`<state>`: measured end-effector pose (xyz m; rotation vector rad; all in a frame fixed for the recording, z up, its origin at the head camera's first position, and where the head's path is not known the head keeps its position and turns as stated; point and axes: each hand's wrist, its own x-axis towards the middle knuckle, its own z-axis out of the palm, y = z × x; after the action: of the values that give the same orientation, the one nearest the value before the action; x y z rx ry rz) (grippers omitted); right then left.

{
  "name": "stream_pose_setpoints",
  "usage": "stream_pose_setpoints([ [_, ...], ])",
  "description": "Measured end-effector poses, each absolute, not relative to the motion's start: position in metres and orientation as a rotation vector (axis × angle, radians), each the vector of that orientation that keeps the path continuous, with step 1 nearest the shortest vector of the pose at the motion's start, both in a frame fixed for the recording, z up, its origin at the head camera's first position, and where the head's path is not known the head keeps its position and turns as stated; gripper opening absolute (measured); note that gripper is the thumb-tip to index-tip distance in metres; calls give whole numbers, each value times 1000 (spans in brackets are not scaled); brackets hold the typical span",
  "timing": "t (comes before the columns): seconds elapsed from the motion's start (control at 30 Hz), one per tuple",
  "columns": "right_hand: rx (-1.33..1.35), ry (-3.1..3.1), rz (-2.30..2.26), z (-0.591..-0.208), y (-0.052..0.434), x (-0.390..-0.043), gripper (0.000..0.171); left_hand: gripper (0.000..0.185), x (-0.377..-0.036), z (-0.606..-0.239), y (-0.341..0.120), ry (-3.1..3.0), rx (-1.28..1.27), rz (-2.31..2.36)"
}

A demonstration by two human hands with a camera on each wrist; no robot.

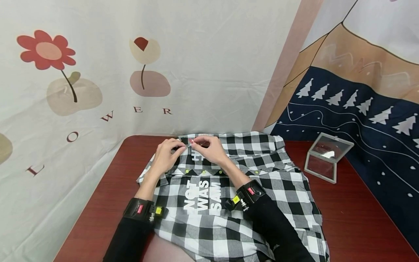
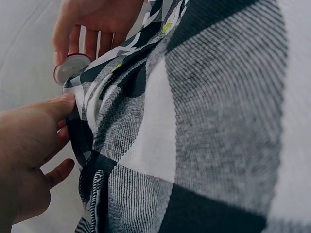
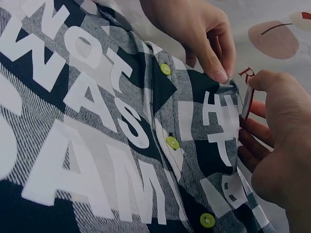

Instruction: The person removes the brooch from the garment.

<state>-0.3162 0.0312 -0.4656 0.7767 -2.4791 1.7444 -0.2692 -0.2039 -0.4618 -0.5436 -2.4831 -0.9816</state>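
Note:
A black-and-white checked shirt (image 1: 278, 189) with white lettering and yellow-green buttons (image 3: 172, 142) lies spread over the table. My left hand (image 1: 165, 154) pinches the shirt's far edge between thumb and fingers, as the left wrist view (image 2: 29, 150) shows at the hand. Just to its right, my right hand (image 1: 209, 148) pinches a small round white disc with a red rim (image 2: 72, 68) against or close beside that edge. Seen side-on in the right wrist view, the disc (image 3: 248, 101) is thin; whether it is fastened to the cloth I cannot tell.
An open, hinged flat case with clear panels (image 1: 322, 169) stands on the red-brown table (image 1: 356, 214) to the right of the shirt. A pale printed curtain (image 1: 212, 72) hangs behind the table, and a dark-blue patterned cloth (image 1: 370, 134) is at the right.

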Motion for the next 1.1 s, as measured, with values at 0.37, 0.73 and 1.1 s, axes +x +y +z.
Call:
stream_pose_setpoints([
  [0.37,754,-2463,1741,-467,46,-315,26,12,-267,-459,-210,-2542,-510,-933],
  [0.73,713,-2518,1646,-460,76,-307,26,13,-265,-458,-211,-2597,-496,-830],
  [1.1,772,-2482,1620,-453,110,-297,25,15,-264,-460,-213,-2700,-487,-617],
])
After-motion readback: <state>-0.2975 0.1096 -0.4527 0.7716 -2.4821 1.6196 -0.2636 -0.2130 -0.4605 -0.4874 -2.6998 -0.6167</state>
